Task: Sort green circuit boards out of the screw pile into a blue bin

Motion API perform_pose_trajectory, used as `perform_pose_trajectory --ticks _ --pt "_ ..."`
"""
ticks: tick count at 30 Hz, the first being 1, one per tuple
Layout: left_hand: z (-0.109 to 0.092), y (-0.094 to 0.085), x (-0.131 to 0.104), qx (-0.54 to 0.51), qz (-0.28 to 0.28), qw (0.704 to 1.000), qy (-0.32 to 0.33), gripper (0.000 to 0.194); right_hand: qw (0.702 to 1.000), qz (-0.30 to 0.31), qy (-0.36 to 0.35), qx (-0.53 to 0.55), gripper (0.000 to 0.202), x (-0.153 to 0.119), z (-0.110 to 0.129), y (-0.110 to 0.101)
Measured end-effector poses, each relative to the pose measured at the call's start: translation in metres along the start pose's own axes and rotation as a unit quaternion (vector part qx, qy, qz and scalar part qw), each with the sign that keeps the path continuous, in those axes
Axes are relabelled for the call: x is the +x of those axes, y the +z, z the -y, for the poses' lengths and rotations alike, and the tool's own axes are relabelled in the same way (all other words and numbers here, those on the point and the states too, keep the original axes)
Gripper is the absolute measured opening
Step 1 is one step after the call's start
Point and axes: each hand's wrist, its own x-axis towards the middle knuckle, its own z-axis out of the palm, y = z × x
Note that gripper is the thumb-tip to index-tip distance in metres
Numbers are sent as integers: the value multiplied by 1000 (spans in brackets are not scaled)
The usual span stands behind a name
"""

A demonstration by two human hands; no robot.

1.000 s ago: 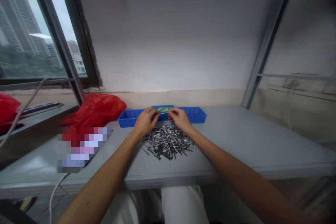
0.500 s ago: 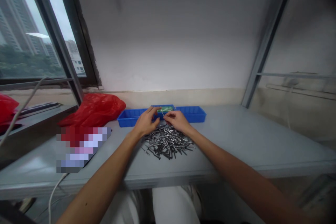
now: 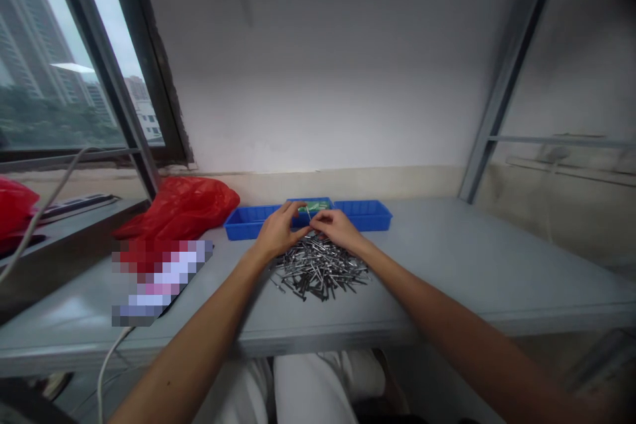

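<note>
On the desk, a pile of thin silver metal screws (image 3: 322, 265) lies in front of me; their threads are too small to make out. My right hand (image 3: 338, 228) pinches the lower end of one upright, slightly tilted screw (image 3: 309, 213) above the far edge of the pile. Beside it, my left hand (image 3: 278, 230) curves round the same screw, its forefinger at the upper end and its thumb by my right fingertips. Just behind my hands stand blue plastic bins (image 3: 365, 215). The middle one has a green item (image 3: 317, 206) in it, partly hidden by my fingers.
A red plastic bag (image 3: 193, 205) lies on the left of the grey desk (image 3: 447, 265), near a blurred-out flat object (image 3: 163, 285) with a white cable (image 3: 106, 364). Metal posts (image 3: 501, 93) rise at both sides, and a wall (image 3: 322, 112) closes off the back.
My left thumb has moved right, closing in towards the right fingertips and the screw's lower end. My right hand stays in its pinch. The view has shifted slightly.
</note>
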Motion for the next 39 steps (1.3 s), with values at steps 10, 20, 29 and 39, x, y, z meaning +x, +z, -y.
perform_pose_trajectory --ticks 10,20,29,39 --pt "-1 1 -1 -3 -2 1000 10 45 1000 11 -21 -18 9 -1 0 -1" --pt "-1 3 -2 -8 -11 1000 26 44 999 25 -37 -25 11 2 -4 -2" --pt "-1 2 -2 2 -17 1000 25 45 999 22 10 28 16 -2 5 0" --pt "-2 3 -3 6 -6 1000 25 49 1000 3 -1 26 10 -1 1 -2"
